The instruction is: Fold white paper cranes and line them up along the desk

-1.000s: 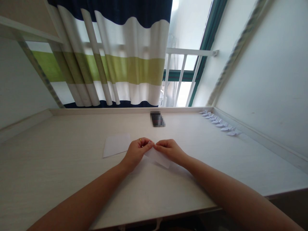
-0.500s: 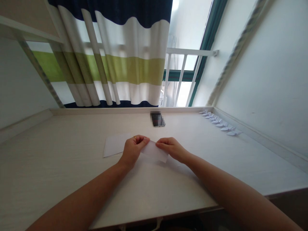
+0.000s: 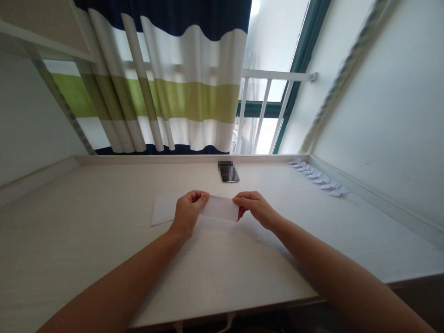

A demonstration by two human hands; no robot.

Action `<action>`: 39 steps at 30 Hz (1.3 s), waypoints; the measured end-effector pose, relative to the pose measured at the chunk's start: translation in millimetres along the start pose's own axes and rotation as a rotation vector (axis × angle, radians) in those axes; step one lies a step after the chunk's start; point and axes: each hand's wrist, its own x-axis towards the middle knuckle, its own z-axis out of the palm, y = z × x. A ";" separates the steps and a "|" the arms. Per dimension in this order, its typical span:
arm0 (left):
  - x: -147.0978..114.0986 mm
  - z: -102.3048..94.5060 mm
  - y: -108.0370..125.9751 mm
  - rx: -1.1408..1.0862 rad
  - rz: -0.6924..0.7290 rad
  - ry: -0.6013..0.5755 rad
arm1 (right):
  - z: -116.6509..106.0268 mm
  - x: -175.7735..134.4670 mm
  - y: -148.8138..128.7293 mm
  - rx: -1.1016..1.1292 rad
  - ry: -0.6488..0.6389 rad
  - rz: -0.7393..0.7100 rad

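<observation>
A white sheet of paper (image 3: pixel 219 207), seen as a wide rectangle, is held up above the desk between my two hands. My left hand (image 3: pixel 189 210) pinches its left end, thumb on top. At the upper right corner, my right hand (image 3: pixel 255 206) is closed on the paper between thumb and fingers. Behind my left hand lies a stack of white paper (image 3: pixel 162 209) on the desk, partly covered by that hand.
The pale desk (image 3: pixel 104 240) has a raised rim at the back. A dark phone-like object (image 3: pixel 229 172), partly pixelated, lies near it. Several folded white paper figures (image 3: pixel 321 179) stand in a row at the right. A striped curtain (image 3: pixel 194 92) hangs behind.
My hands have moved apart, the right one shifting right and the left one slightly left. The paper, slanted before, is now stretched level between them.
</observation>
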 end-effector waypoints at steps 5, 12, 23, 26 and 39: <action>2.5 -1.7 -3.9 0.063 -0.030 -0.050 | -2.8 2.3 2.6 -0.152 0.181 -0.123; -9.1 5.2 -11.9 0.238 0.020 -0.280 | 5.7 -2.6 5.3 -0.573 0.076 -0.277; -5.9 3.1 -21.7 0.373 0.108 -0.432 | 13.4 -5.9 12.3 -0.746 -0.105 -0.278; -7.2 4.1 -17.6 0.336 0.076 -0.393 | 14.0 -6.4 9.5 -0.699 -0.103 -0.249; 22.2 -14.2 -3.7 0.084 0.061 -0.019 | 0.9 -0.1 7.5 -0.418 0.047 -0.137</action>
